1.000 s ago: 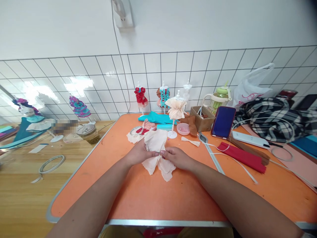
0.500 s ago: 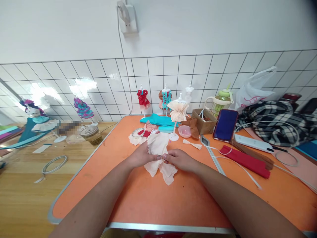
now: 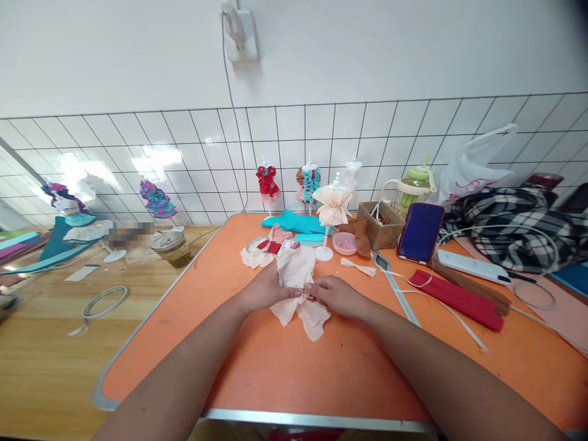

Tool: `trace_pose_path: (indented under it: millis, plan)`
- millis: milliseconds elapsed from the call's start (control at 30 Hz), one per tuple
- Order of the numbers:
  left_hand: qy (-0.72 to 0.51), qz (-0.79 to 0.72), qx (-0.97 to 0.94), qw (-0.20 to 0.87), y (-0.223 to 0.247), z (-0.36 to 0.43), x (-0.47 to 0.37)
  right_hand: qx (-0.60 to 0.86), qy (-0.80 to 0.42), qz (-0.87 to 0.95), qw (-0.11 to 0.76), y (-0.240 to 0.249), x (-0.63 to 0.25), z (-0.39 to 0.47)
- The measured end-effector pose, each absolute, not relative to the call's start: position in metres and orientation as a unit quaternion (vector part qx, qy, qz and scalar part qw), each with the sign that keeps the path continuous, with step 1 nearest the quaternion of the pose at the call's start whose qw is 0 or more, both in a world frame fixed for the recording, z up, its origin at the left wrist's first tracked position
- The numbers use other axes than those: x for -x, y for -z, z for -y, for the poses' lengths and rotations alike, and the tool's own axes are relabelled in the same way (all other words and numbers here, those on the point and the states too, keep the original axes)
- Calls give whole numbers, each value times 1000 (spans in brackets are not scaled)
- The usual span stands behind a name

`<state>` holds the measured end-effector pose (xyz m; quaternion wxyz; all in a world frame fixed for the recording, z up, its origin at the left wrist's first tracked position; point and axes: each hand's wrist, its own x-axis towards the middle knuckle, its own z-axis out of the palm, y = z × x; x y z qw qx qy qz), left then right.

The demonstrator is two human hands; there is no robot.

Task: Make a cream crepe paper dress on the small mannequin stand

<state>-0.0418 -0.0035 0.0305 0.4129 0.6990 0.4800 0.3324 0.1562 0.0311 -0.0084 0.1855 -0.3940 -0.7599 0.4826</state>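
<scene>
A cream cloth piece (image 3: 296, 267) is held just above the orange table, its upper part upright and two loose flaps hanging toward me. My left hand (image 3: 266, 290) pinches its gathered middle from the left. From the right, my right hand (image 3: 334, 294) pinches the same spot, its fingertips nearly meeting the left ones. A small thin item between the fingertips is too small to make out. Behind the cloth stands a small white dress form with a cream ruffled dress (image 3: 333, 207). A pink dish (image 3: 344, 244) lies beside its base.
The orange table (image 3: 321, 383) also bears a cardboard box (image 3: 380, 225), a phone (image 3: 420, 233), red cloth (image 3: 459, 299), a white device (image 3: 473, 266) and turquoise cloth (image 3: 294, 222). A glass jar (image 3: 172, 248) and a white coil (image 3: 105, 302) are on the wooden surface at left.
The view has shifted slightly, so the surroundings appear a little further right. Both hands still pinch the cloth, with the fingertips slightly moved at the gathered middle.
</scene>
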Motion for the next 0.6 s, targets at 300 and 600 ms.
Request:
trace_pose_path:
  millis: [300, 600]
  plan:
    - [-332, -491, -710, 380, -30, 5, 38, 390, -470, 768, 194, 12, -157, -32]
    - [-331, -491, -696, 406, -19, 3, 34, 390, -469, 766, 202, 9, -149, -27]
